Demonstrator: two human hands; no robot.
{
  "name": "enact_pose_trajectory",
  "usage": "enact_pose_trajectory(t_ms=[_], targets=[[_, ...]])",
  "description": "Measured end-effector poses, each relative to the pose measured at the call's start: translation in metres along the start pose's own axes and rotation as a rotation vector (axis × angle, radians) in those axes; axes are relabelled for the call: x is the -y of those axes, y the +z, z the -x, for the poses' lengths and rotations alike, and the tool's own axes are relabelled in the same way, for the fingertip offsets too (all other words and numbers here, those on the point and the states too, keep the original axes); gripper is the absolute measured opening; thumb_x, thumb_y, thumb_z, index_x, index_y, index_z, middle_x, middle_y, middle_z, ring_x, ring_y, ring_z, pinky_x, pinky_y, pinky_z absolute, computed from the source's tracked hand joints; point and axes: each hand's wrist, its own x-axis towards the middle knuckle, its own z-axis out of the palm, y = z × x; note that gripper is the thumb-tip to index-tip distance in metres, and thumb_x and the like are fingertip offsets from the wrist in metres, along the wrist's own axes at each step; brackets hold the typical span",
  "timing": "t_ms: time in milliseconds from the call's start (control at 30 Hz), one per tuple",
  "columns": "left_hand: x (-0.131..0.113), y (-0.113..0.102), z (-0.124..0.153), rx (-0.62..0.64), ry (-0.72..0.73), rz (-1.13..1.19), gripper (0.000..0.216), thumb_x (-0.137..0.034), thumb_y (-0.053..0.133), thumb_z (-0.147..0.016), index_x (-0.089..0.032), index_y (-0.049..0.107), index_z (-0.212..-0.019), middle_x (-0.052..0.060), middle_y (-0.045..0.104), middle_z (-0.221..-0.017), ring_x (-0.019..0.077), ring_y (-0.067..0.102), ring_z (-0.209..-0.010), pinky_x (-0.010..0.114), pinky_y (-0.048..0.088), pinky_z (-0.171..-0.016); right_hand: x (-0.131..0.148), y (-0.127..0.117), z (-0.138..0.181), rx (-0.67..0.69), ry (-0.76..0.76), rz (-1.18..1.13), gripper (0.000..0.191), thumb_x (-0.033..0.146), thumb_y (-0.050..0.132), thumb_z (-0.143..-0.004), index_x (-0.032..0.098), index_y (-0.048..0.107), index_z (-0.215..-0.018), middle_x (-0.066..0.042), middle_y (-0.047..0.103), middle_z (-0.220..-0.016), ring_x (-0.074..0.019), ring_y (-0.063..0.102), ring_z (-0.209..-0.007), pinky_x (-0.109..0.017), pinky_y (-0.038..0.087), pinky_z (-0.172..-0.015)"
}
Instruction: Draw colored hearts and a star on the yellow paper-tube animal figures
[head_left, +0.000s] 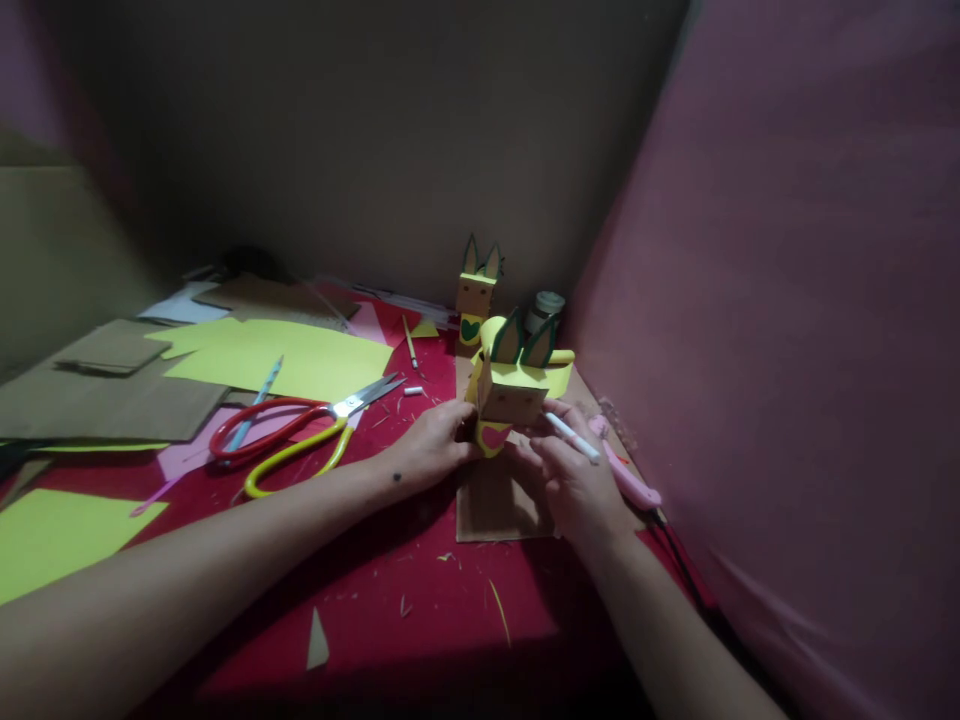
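A small yellow and brown paper figure with two green-edged ears and a pink heart stands on a brown cardboard sheet. My left hand grips its left side with closed fingers. My right hand touches its right side and pinches a thin white stick. A second, similar paper figure stands further back by the wall.
Two pairs of scissors, red-handled and yellow-handled, lie left on the red surface. Yellow paper sheets, brown card, a small jar and a pink tool lie around. A pink wall closes the right side.
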Motion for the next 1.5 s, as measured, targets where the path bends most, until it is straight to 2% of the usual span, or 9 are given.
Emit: enact_pose_trajectory(t_ms=[267,667,867,933,1000,1100,1233,1367,1500], targets=[[-0.002,0.006,-0.001,-0.076,-0.021,-0.118,0.022,-0.025,0.076,-0.074,-0.018,0.070,-0.094,0.008,0.076,-0.099,0.0286,0.071,-0.096,0.040,0.056,-0.086,-0.012,-0.005,-0.003,0.071,-0.079,0.044,0.056,0.016,0.076,-0.063,0.029,0.055,-0.113,0.000,0.072,-0.106,-0.0219,0.070,-0.099,-0.043,0.053,-0.099],[-0.011,0.013,-0.001,-0.075,-0.017,-0.166,0.013,-0.014,0.060,-0.080,-0.019,0.070,-0.088,0.005,0.077,-0.087,0.0235,0.073,-0.086,0.033,0.056,-0.079,-0.018,-0.003,-0.016,-0.025,-0.165,0.195,0.052,0.017,0.079,-0.062,0.026,0.055,-0.107,0.004,0.066,-0.093,-0.0190,0.061,-0.086,-0.034,0.047,-0.082],[-0.016,-0.016,0.003,-0.145,-0.087,-0.197,0.010,-0.014,0.060,-0.074,-0.020,0.066,-0.078,0.007,0.073,-0.085,0.0280,0.069,-0.089,0.041,0.052,-0.085,-0.014,-0.005,-0.021,-0.084,-0.156,0.200,0.052,0.019,0.077,-0.061,0.026,0.054,-0.107,0.002,0.067,-0.096,-0.0221,0.062,-0.091,-0.037,0.047,-0.085],[-0.011,-0.031,0.000,-0.218,-0.143,-0.185,0.011,-0.020,0.062,-0.074,-0.019,0.064,-0.086,0.009,0.071,-0.092,0.0318,0.067,-0.096,0.046,0.051,-0.089,-0.011,-0.007,-0.022,-0.080,-0.158,0.197,0.052,0.018,0.077,-0.060,0.026,0.056,-0.107,0.001,0.068,-0.097,-0.0224,0.062,-0.092,-0.037,0.046,-0.086],[-0.007,-0.042,-0.005,-0.258,-0.177,-0.138,0.033,-0.025,0.068,-0.070,-0.016,0.062,-0.101,0.014,0.070,-0.106,0.0352,0.065,-0.103,0.050,0.050,-0.092,-0.009,-0.009,-0.022,-0.067,-0.160,0.191,0.053,0.017,0.077,-0.060,0.025,0.057,-0.108,0.001,0.070,-0.098,-0.0223,0.063,-0.092,-0.037,0.046,-0.086],[-0.006,-0.046,-0.011,-0.192,-0.165,-0.014,0.050,-0.023,0.074,-0.062,-0.016,0.062,-0.110,0.014,0.069,-0.117,0.0322,0.066,-0.106,0.043,0.052,-0.090,-0.005,-0.010,-0.023,-0.048,-0.163,0.181,0.053,0.017,0.078,-0.059,0.024,0.060,-0.108,0.001,0.071,-0.095,-0.0222,0.063,-0.092,-0.036,0.045,-0.086],[-0.016,-0.040,-0.012,-0.050,-0.137,0.118,0.043,-0.016,0.075,-0.058,-0.019,0.069,-0.101,0.004,0.075,-0.100,0.0264,0.070,-0.091,0.036,0.054,-0.083,0.000,-0.012,-0.024,-0.024,-0.152,0.166,0.053,0.017,0.080,-0.055,0.023,0.062,-0.105,0.001,0.072,-0.092,-0.0225,0.064,-0.090,-0.036,0.046,-0.085],[-0.023,-0.040,-0.007,-0.050,-0.149,0.170,0.037,-0.015,0.078,-0.057,-0.018,0.070,-0.093,0.003,0.074,-0.087,0.0283,0.068,-0.092,0.038,0.053,-0.083,0.008,-0.012,-0.029,0.034,-0.127,0.134,0.055,0.016,0.081,-0.053,0.024,0.063,-0.104,0.000,0.074,-0.096,-0.0226,0.066,-0.093,-0.035,0.048,-0.084],[-0.017,-0.040,-0.001,-0.080,-0.177,0.218,0.036,-0.017,0.080,-0.056,-0.017,0.069,-0.090,0.005,0.073,-0.087,0.0283,0.067,-0.089,0.039,0.053,-0.081,0.012,-0.012,-0.037,0.079,-0.109,0.128,0.050,0.016,0.083,-0.050,0.024,0.065,-0.096,0.001,0.074,-0.093,-0.0221,0.066,-0.091,-0.033,0.049,-0.082]])
